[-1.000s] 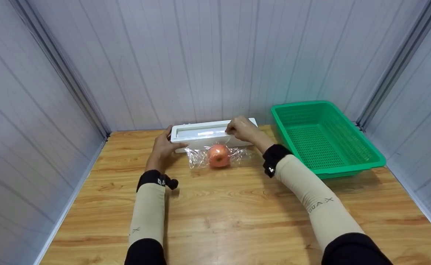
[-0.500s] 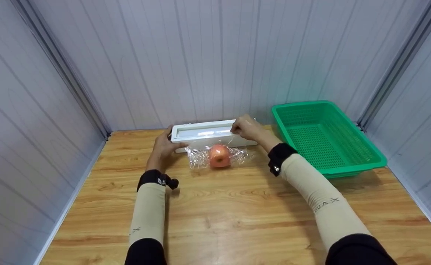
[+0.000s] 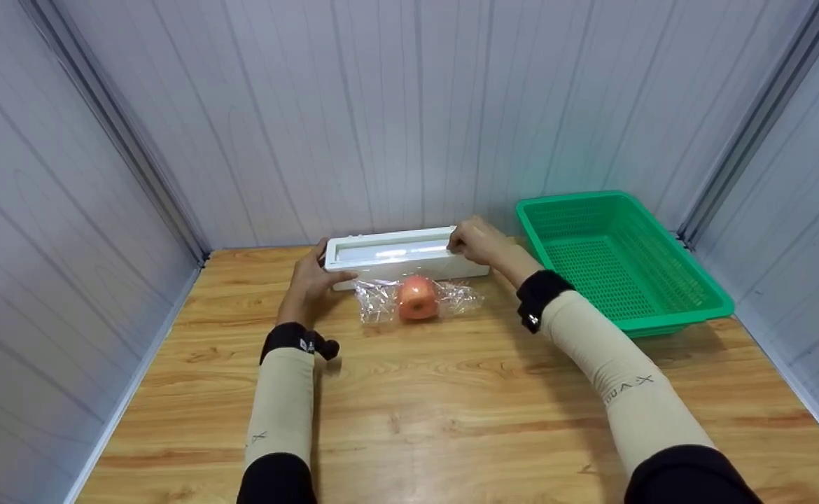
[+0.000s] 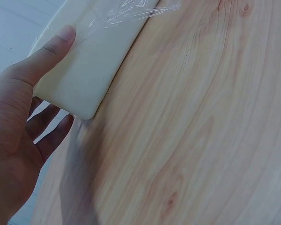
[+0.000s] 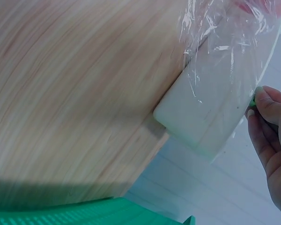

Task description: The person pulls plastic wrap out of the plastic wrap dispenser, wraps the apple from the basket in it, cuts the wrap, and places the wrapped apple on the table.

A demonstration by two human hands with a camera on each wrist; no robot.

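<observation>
A long white cling film dispenser [image 3: 374, 273] stands near the back wall, with a recessed window along its top. My left hand [image 3: 310, 274] grips its left end; in the left wrist view the thumb lies on the front face and the fingers curl round the end. My right hand [image 3: 481, 241] is at the right part of the top edge. There it pinches a small green piece [image 5: 253, 102], seen in the right wrist view, probably the slide cutter. Clear cling film [image 3: 379, 301] spreads out at both sides of a red apple [image 3: 417, 297], directly in front of the dispenser.
A green plastic basket [image 3: 714, 308] with perforated walls stands to the right, close to my right forearm. Pale panel walls [image 3: 409, 126] enclose the wooden table [image 3: 409, 420] at the back and on both sides.
My right hand has slid to the right along the dispenser's top edge, uncovering more of the window. My left hand keeps its grip; the apple and film have barely shifted.
</observation>
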